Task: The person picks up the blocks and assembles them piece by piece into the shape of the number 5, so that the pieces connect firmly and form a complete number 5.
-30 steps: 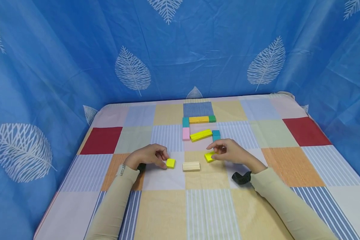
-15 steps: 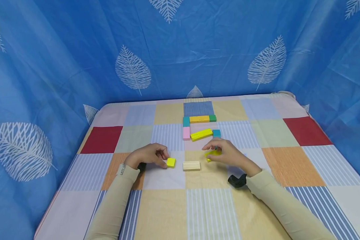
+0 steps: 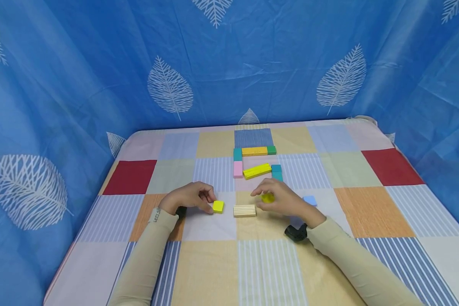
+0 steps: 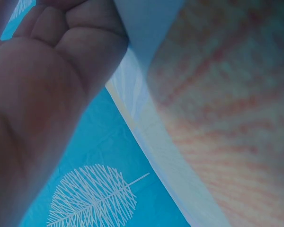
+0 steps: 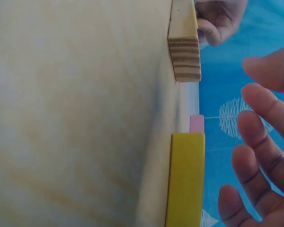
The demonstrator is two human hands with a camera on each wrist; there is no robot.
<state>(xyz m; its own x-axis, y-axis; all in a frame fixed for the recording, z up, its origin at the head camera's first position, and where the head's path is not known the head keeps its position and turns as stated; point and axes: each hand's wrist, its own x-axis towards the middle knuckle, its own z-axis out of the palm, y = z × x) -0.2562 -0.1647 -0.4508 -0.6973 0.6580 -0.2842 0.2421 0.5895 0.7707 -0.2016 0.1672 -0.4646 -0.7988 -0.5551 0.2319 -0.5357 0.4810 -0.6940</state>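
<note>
At the centre left my left hand (image 3: 193, 198) pinches a small yellow block (image 3: 218, 207) by its left side, thumb and fingertips at its edges. The left wrist view shows the palm (image 4: 35, 80) but not the block. My right hand (image 3: 281, 199) hovers with spread, bent fingers over another yellow block (image 3: 267, 197), which it partly covers. In the right wrist view those fingers (image 5: 255, 127) hold nothing, near the same yellow block (image 5: 187, 179) and a ridged plain wood block (image 5: 184, 59). That ridged wood block (image 3: 245, 211) lies between the hands.
Beyond the hands several blocks form a partial outline: pink (image 3: 238, 169), orange-yellow (image 3: 254, 151), green (image 3: 271, 150), and teal (image 3: 276, 172). A long yellow piece (image 3: 257, 171) slants across it. A light blue block (image 3: 310, 200) lies right of my right hand. Blue curtain (image 3: 252, 63) surrounds the table.
My right hand has moved left and slightly nearer the wood block, its fingers coming off the yellow block's edge. The light blue block has come into sight behind it. My left hand stays put.
</note>
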